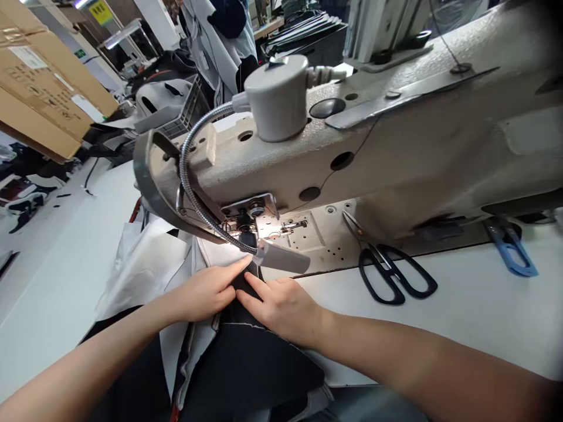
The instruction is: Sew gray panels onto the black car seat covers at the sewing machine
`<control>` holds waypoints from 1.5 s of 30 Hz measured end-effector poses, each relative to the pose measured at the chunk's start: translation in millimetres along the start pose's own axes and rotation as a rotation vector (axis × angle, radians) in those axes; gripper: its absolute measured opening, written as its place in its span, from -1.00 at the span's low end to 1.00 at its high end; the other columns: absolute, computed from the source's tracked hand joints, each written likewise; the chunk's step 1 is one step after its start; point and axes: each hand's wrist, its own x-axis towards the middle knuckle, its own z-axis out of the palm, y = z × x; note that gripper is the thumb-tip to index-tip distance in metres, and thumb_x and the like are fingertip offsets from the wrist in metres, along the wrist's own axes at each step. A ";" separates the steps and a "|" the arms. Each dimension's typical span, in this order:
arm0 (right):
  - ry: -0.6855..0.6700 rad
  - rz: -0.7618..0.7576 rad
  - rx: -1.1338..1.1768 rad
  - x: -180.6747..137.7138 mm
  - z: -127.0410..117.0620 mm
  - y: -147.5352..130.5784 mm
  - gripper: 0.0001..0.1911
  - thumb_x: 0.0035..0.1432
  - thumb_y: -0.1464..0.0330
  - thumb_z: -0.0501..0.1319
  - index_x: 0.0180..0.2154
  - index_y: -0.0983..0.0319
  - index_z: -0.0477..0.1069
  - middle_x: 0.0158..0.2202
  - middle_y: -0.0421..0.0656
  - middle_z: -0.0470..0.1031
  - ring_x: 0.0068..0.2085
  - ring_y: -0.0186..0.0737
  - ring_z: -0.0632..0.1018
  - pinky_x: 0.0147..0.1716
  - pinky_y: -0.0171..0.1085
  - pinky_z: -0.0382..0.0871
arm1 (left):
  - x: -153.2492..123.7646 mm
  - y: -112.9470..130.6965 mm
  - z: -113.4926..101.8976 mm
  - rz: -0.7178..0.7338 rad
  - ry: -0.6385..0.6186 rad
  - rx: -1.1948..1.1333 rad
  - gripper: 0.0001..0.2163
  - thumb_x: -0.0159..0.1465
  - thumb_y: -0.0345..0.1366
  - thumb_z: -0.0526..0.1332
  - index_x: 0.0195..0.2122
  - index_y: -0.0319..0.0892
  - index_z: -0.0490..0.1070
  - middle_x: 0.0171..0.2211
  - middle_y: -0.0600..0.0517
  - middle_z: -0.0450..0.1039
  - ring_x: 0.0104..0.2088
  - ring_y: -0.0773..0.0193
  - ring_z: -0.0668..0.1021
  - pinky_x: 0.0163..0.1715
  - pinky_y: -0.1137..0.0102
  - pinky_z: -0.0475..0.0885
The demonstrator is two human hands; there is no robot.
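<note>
My left hand (200, 293) and my right hand (281, 308) lie on a dark fabric panel (250, 363) with pale stitched edges, fingertips close together just in front of the presser foot (247, 237) of an industrial sewing machine (396, 146). Both press the cloth from above, without gripping it. The fabric runs under the foot, and white lining material (145, 269) spreads out to the left. The needle area is partly hidden by the foot and a gooseneck lamp (183, 170), which arches down over it.
Black-handled scissors (387, 272) lie right of the needle plate (292, 231), and a blue tool (510, 249) sits farther right on the white table (440, 316). A cardboard box (48, 76) hangs upper left. A person (224, 35) stands beyond the machine.
</note>
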 end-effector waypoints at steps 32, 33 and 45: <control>-0.056 -0.154 -0.039 2.9 -28.6 52.1 -0.52 0.22 0.58 0.00 0.11 0.15 0.33 0.10 -0.13 0.40 0.01 -0.21 0.47 0.02 -0.22 0.39 | 36.5 17.2 12.7 -0.036 0.205 0.206 -0.68 0.21 -0.55 -0.03 -0.07 -0.32 0.38 -0.29 -0.14 0.49 -0.19 0.11 0.54 -0.15 0.32 0.42; -0.078 -0.151 -0.009 4.0 -29.4 52.1 -0.54 0.25 0.55 0.00 0.12 0.13 0.33 0.10 -0.13 0.40 0.02 -0.22 0.47 0.03 -0.23 0.38 | 36.6 16.5 14.4 -0.034 0.216 0.211 -0.68 0.21 -0.55 -0.03 -0.06 -0.32 0.38 -0.28 -0.14 0.49 -0.19 0.10 0.54 -0.15 0.30 0.43; -0.222 -0.248 0.533 5.6 -0.9 48.3 -0.67 0.06 0.34 0.25 -0.08 0.16 0.49 -0.01 -0.13 0.47 0.06 -0.19 0.42 0.08 -0.24 0.28 | -21.0 4.7 50.8 -0.112 0.425 0.433 -0.26 0.09 -0.35 0.21 0.30 -0.03 -0.01 0.31 -0.16 -0.01 0.27 -0.19 0.11 0.17 -0.17 0.08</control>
